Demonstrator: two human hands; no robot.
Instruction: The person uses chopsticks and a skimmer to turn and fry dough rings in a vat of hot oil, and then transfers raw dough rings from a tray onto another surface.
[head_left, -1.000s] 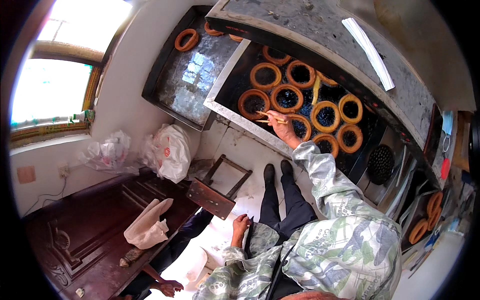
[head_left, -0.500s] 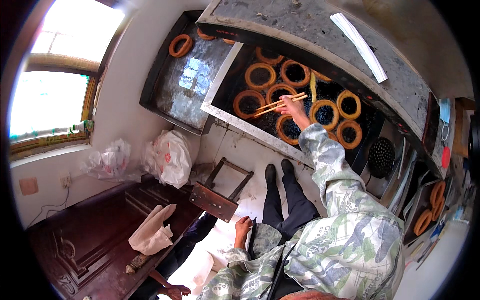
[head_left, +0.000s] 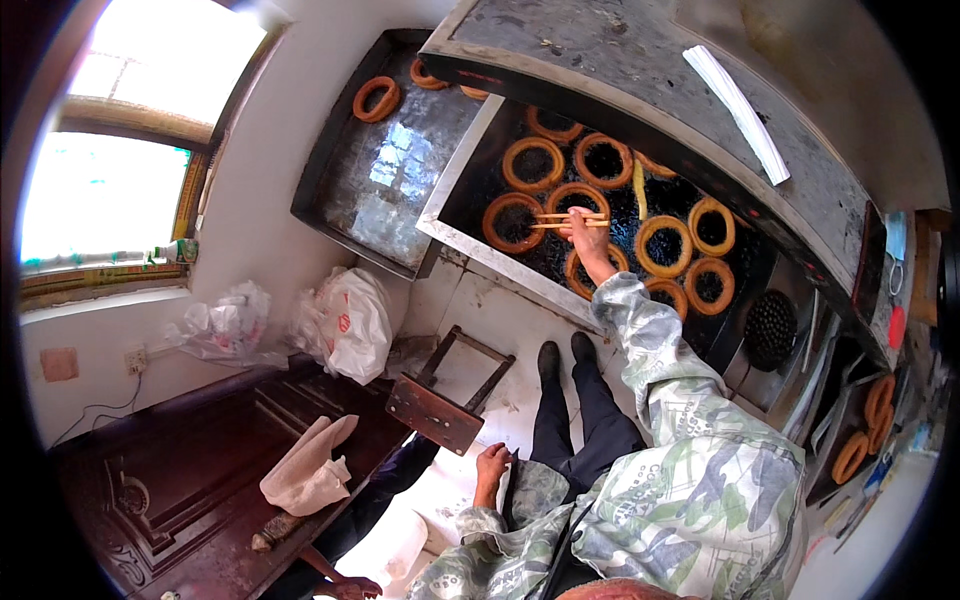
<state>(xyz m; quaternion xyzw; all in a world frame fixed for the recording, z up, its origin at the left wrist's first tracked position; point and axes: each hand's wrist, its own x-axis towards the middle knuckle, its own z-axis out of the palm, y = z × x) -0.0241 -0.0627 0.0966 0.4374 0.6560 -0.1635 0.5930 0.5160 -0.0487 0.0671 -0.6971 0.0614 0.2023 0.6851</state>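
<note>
My right hand [head_left: 586, 236] is closed around a pair of long wooden chopsticks [head_left: 560, 217] over a deep fryer [head_left: 461, 159] of dark oil. Their tips point left, at the right edge of a browned dough ring [head_left: 490, 222]; whether they touch it I cannot tell. Several more golden rings float around, among them a paler ring [head_left: 663, 246] right of my hand. A straight strip of dough [head_left: 640, 188] lies between the rings. My left hand [head_left: 490, 467] hangs low beside my jacket with its fingers curled; anything in them is hidden.
Left of the fryer, a metal tray [head_left: 340, 190] holds several fried rings. A black perforated skimmer [head_left: 770, 330] lies at the right. Behind me stand a wooden stool [head_left: 436, 414] and a dark red table [head_left: 200, 500] with a cloth. Another person's hand [head_left: 350, 587] shows at lower left.
The whole view has shifted slightly right and down. My right hand has moved a little left over the fryer, and the chopsticks have turned from slanted to nearly level.
</note>
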